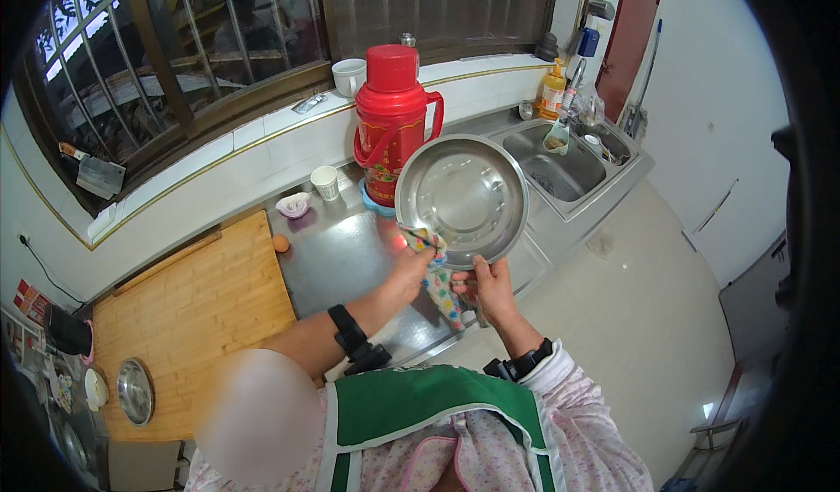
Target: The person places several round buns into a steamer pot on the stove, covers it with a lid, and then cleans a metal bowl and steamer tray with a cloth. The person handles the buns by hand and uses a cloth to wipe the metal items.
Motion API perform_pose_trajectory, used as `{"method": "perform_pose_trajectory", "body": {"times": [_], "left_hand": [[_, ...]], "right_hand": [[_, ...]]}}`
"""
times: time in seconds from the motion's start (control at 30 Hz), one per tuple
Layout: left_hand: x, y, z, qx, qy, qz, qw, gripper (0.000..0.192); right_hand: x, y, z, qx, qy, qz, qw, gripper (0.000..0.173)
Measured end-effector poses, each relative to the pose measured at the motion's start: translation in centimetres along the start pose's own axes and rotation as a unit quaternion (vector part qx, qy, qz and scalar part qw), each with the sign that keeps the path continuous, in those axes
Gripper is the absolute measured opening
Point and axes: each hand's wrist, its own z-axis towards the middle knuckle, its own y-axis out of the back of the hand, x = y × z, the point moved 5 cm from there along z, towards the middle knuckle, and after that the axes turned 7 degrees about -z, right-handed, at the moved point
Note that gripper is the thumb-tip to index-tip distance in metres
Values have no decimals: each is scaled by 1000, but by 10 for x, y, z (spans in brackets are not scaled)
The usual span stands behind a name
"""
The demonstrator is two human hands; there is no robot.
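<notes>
A wide stainless steel basin [462,197] is tilted up before me, its inside facing me. My right hand [493,290] grips the lower rim, thumb on the inner side. In my left hand [413,270] is a patterned cloth [443,290], bunched against the basin's lower left edge; its loose end hangs below. Behind the basin stands a red thermos flask [392,124] on a light blue stand [374,200]. Some of my right fingers are hidden by the basin and cloth.
A wooden board [210,308] lies at left with a small metal bowl [135,392]. An egg [281,243], a cut onion [293,205] and a paper cup [325,182] sit near the wall. The sink [558,164] is at right. A cleaver [98,176] rests by the window.
</notes>
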Motion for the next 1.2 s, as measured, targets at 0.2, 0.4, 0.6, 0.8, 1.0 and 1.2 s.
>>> {"method": "perform_pose_trajectory", "body": {"times": [0.2,0.4,0.6,0.8,1.0,1.2], "left_hand": [[-104,26,11,55,-180,594,782,31],[-114,-10,-8,138,-278,713,629,42],[-122,5,9,18,-282,591,756,33],[-70,26,8,15,-103,342,934,24],[-27,7,-4,70,7,104,992,26],[-57,15,-3,51,-5,50,997,31]], "right_hand": [[48,50,-9,-124,153,-394,898,67],[32,27,-18,38,219,-583,782,31],[50,38,-15,-91,291,-474,826,14],[54,44,-12,-121,178,-359,908,27],[31,35,-1,-119,22,-99,988,34],[9,41,7,-51,-119,122,984,28]]}}
